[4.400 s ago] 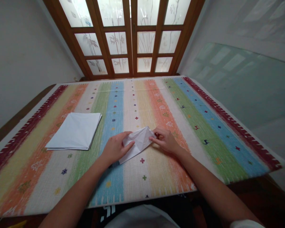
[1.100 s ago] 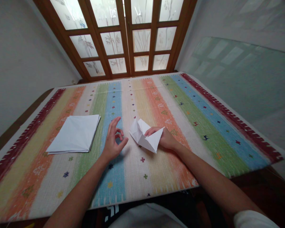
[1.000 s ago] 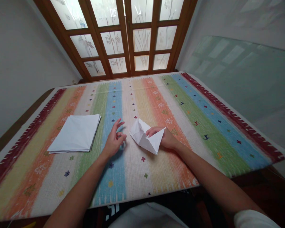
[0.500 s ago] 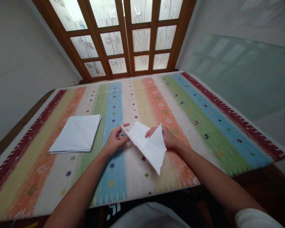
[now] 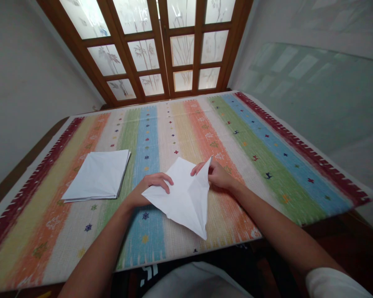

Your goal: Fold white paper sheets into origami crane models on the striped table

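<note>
A creased white sheet of paper (image 5: pixel 183 194) is held slightly above the table, its near corner pointing toward me. My left hand (image 5: pixel 152 186) grips its left side, fingers on top and the thumb hidden beneath. At the right side, my right hand (image 5: pixel 216 174) pinches the paper, whose right corner stands bent upward; part of that hand is behind the paper. To the left of my left hand lies a stack of square white papers (image 5: pixel 98 176), with faint creases on the top one.
A striped, patterned cloth (image 5: pixel 255 165) covers the table. Behind its far edge stand wooden doors with frosted panes (image 5: pixel 149 54). A pale wall (image 5: pixel 21 74) is on the left, and a glassy, reflecting panel (image 5: pixel 317 91) leans along the right.
The left part of the paper has been opened out flatter and now spreads farther left. My left hand has shifted from pinching its folded edge to lying over its left side.
</note>
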`<state>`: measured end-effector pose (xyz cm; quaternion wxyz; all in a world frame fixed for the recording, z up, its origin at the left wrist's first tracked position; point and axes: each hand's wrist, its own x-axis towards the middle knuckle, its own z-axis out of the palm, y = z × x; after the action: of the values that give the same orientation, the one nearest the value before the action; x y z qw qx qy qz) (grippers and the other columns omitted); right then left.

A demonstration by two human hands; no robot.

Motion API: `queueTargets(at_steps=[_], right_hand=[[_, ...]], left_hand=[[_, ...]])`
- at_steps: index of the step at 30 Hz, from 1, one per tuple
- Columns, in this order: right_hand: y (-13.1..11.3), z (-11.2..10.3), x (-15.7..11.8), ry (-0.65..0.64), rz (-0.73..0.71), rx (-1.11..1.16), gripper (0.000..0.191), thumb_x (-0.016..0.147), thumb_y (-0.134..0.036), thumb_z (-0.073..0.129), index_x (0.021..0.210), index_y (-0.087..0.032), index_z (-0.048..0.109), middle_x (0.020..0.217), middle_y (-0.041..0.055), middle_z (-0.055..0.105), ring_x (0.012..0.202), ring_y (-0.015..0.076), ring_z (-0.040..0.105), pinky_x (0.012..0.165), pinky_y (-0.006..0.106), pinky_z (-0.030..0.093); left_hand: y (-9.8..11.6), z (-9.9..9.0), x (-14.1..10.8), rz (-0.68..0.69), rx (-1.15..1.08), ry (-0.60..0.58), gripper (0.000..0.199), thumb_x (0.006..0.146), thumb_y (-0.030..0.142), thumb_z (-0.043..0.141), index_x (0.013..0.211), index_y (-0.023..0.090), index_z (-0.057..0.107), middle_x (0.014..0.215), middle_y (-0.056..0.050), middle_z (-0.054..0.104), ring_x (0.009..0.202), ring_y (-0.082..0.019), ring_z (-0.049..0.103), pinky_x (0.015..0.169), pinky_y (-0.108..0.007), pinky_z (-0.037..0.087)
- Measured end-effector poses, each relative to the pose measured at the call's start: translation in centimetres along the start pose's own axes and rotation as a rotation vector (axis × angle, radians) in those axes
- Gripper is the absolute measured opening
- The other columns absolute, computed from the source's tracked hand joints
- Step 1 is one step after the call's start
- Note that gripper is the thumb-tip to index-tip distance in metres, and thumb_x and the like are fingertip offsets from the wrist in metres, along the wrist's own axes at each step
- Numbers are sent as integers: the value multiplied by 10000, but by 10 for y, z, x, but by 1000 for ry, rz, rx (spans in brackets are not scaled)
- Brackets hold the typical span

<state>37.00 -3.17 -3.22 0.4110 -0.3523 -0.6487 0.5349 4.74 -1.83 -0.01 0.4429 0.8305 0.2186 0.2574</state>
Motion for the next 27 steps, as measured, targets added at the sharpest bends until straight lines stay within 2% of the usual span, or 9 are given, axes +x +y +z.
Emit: queueTargets(at_steps=[6,11,17,22,25,27], right_hand=[[-5,6,-1,6,-14,-50,121,758,-258,806,850,-188,771,934,72,796,873,224,753,841,370,608],[-6,18,-1,56,8,3,339,736,-310,893,992,-206,696,974,42,732,833,176,701,735,287,592],[0,23,-1,177,-28,-3,496,745,-320,899,1154,-263,626,1246,60,620,842,128,659,674,214,566],[7,27,0,222,23,95,616,740,-339,889,1236,-306,525,1342,64,624,743,101,646,605,200,566],[8,30,0,310,-10,109,636,716,-309,902,1182,-314,469,1503,82,558,735,85,652,593,201,572],[6,31,0,358,-48,31,481,753,-304,875,1052,-277,499,1583,104,509,801,100,677,610,208,574]], left_hand=[[-7,10,2,56,9,66,343,836,516,854,856,188,757,1098,-164,754,955,-254,733,862,-368,561],[-3,21,6,-5,41,159,384,789,533,877,800,190,706,1066,-139,731,938,-248,710,869,-377,554],[-1,23,7,-36,31,168,497,785,664,847,791,190,699,1059,-133,728,938,-251,699,884,-378,536],[-3,25,8,-42,40,200,575,776,756,805,804,190,706,1064,-129,723,941,-256,684,855,-370,519],[-5,27,9,-34,31,228,584,816,776,755,826,194,708,1050,-122,726,953,-258,679,888,-390,510],[-6,28,9,-29,24,242,581,824,772,751,841,193,703,1041,-123,728,961,-260,679,898,-393,505]])
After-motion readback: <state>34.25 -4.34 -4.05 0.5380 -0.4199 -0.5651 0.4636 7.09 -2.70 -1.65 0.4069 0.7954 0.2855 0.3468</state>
